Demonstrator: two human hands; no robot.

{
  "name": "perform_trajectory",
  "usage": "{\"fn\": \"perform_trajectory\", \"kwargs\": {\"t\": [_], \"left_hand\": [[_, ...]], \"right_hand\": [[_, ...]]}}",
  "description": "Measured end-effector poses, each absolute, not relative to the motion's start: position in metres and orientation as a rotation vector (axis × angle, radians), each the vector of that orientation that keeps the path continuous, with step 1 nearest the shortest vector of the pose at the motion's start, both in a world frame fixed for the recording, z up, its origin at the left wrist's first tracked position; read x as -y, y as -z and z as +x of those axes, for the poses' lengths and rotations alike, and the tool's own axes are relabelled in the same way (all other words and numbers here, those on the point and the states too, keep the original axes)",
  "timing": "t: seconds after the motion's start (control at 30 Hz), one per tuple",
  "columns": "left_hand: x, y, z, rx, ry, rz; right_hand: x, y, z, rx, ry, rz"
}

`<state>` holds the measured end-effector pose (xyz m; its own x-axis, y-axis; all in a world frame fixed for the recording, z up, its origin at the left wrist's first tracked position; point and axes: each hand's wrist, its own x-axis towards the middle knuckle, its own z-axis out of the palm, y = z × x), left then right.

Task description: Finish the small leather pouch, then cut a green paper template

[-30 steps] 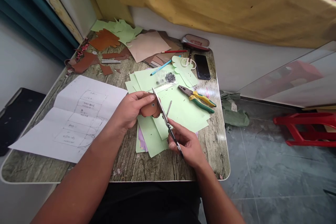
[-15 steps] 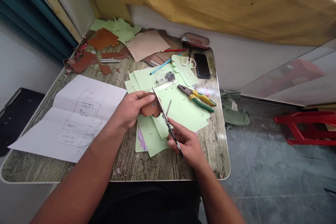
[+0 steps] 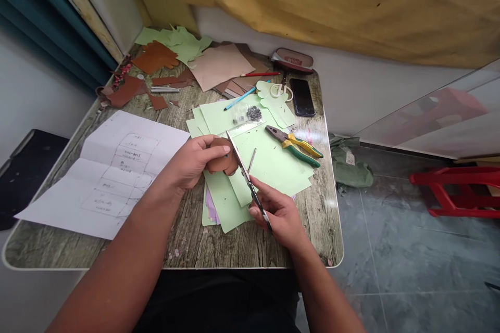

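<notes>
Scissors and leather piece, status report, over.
Left hand grips brown leather piece. Right hand holds scissors, blades open at its edge. Pliers lie beside, clear.

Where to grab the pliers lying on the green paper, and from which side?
Grip the pliers by the yellow and green handles, coming from the right table edge. They lie flat with jaws pointing up-left toward the left hand; the handles splay apart slightly and point right with nothing around them, away from the scissors.

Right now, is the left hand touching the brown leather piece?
Touching. The head view shows the left hand pinching the brown leather piece between thumb and fingers.
</notes>
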<state>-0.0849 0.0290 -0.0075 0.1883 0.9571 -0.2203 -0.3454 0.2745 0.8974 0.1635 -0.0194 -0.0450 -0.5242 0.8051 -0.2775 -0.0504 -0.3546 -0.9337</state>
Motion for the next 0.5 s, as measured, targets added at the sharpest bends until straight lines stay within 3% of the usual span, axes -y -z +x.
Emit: {"fn": "perform_trajectory", "kwargs": {"t": [0.5], "left_hand": [[-0.0286, 0.0128, -0.0862, -0.840, -1.105, 0.795]], "right_hand": [[0.0145, 0.0425, 0.1652, 1.300, -1.963, -1.011]]}}
